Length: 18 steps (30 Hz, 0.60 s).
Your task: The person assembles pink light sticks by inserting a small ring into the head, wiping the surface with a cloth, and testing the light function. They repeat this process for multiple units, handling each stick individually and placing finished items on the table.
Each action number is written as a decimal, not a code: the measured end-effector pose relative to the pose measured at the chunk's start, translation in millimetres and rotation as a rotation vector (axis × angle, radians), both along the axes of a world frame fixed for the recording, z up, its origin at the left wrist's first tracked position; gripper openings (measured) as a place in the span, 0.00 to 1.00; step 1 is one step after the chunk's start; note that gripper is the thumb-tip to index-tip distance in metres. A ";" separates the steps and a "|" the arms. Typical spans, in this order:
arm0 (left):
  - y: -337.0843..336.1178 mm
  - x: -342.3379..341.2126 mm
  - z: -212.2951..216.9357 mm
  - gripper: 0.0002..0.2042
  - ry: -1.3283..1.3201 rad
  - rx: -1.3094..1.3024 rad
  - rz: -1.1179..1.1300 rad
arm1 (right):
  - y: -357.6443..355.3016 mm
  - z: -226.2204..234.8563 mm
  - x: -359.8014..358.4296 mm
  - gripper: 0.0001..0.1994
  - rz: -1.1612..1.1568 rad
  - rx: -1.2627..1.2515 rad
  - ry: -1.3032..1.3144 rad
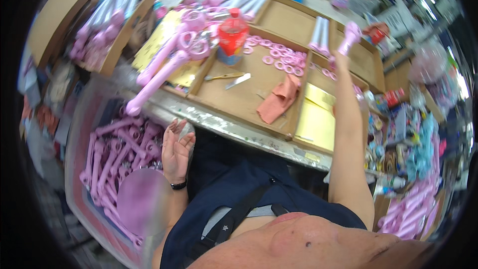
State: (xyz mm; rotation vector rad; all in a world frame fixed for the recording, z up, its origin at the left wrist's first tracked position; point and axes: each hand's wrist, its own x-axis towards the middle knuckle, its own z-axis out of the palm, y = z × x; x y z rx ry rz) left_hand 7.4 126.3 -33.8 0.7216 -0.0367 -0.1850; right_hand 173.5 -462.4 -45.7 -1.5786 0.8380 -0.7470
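My right hand [341,62] reaches far across the workbench and is closed around the lower end of a pink plastic wand handle [351,36], whose rounded end points up and away. Two pale tubes with pink ends [319,37] lie just left of that hand. Palm up, with loosely curled fingers apart, my left hand [177,150] hovers in front of the bench edge, beside a bin of pink wand handles [119,144]. Nothing shows in its palm. Pink pieces with ring-shaped heads [167,65] lie on the bench beyond it, one end overhanging the edge.
A cardboard tray [219,94] holds pink rings [284,57], tweezers [224,76], a blade [238,81] and an orange cloth [280,100]. A red-capped bottle [233,37] stands at its left side. Yellow paper [316,117] lies right. A blurred mauve disc [142,201] partly covers the bin.
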 end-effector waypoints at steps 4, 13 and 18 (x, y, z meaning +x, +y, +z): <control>6.3 -18.0 0.9 0.21 0.022 -0.092 0.001 | -65.2 -29.7 25.7 0.23 -0.133 -0.220 0.412; -29.5 -6.7 13.1 0.25 -0.071 -0.208 -0.164 | 162.7 36.0 -16.3 0.16 0.437 -0.763 -0.211; -41.5 -5.3 13.9 0.26 -0.084 -0.274 -0.241 | 324.7 46.0 -120.6 0.13 1.411 -0.414 -0.137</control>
